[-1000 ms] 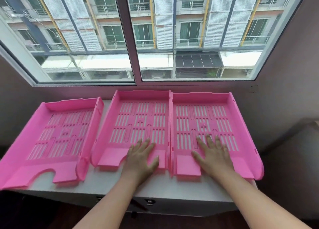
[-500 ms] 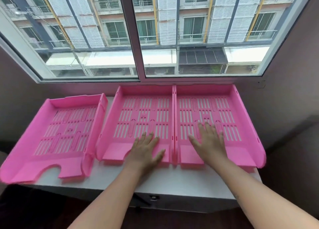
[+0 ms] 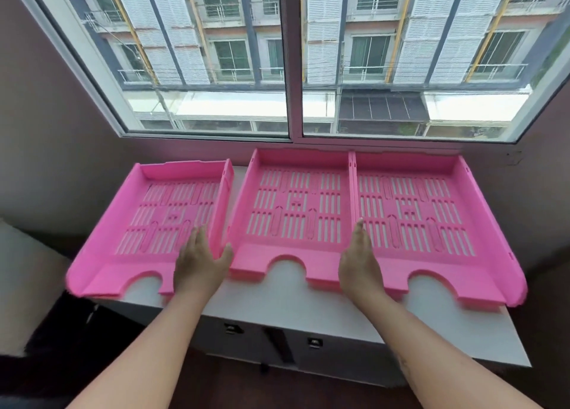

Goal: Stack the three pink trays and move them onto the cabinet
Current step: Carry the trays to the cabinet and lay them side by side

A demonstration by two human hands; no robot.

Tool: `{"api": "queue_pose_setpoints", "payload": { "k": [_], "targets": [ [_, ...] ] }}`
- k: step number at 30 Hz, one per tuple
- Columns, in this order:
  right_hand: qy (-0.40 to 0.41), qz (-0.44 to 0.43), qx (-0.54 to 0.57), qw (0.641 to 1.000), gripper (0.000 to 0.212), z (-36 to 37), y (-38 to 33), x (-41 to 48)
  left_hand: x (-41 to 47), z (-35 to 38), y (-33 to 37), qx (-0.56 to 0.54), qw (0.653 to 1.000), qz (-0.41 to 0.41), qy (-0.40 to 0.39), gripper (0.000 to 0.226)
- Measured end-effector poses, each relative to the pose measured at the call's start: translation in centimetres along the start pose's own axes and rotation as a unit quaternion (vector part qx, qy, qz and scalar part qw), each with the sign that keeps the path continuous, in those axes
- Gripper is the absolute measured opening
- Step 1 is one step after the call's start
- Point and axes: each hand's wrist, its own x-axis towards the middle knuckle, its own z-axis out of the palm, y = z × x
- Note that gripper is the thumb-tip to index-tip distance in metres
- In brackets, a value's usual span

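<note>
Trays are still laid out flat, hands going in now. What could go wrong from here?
The left tray juts past the white counter's left end; the left hand at its right wall could tip it off. The middle tray and right tray touch along a wall where the right hand sits, so lifting one may drag the other.

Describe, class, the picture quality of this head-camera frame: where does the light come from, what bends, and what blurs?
Head view: daylight pours through the window behind the three pink trays, leaving the side walls dim; the wide-angle lens bows the window frame and building lines outward; the left tray blurs slightly at its near corner; both hands, left hand and right hand, look sharp.
</note>
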Motion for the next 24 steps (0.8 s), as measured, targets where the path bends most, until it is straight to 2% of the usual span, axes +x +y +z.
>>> {"api": "queue_pose_setpoints", "payload": {
  "k": [2, 4, 16, 20, 24],
  "targets": [
    [0.01, 0.005, -0.011, 1.0, 0.074, 0.0, -0.3, -0.2, 0.2, -0.1, -0.6, -0.089, 0.994, -0.017, -0.067, 0.079],
    [0.015, 0.019, -0.026, 0.999, 0.075, -0.2, -0.7, -0.4, 0.5, -0.1, -0.8, -0.119, 0.989, -0.002, -0.085, 0.079],
    [0.087, 0.037, -0.093, 0.991, 0.069, 1.3, -0.6, 0.1, 5.6, -0.1, 0.1, -0.153, 0.97, 0.085, -0.169, 0.081],
    [0.094, 0.04, -0.1, 0.99, 0.068, 1.4, -0.6, 0.1, 6.3, 0.0, 0.1, -0.166, 0.966, 0.095, -0.176, 0.071],
    [0.09, 0.032, -0.084, 0.992, 0.067, 1.2, -0.4, 0.1, 4.6, 0.1, 0.9, -0.178, 0.974, 0.084, -0.112, 0.063]
  ]
}}
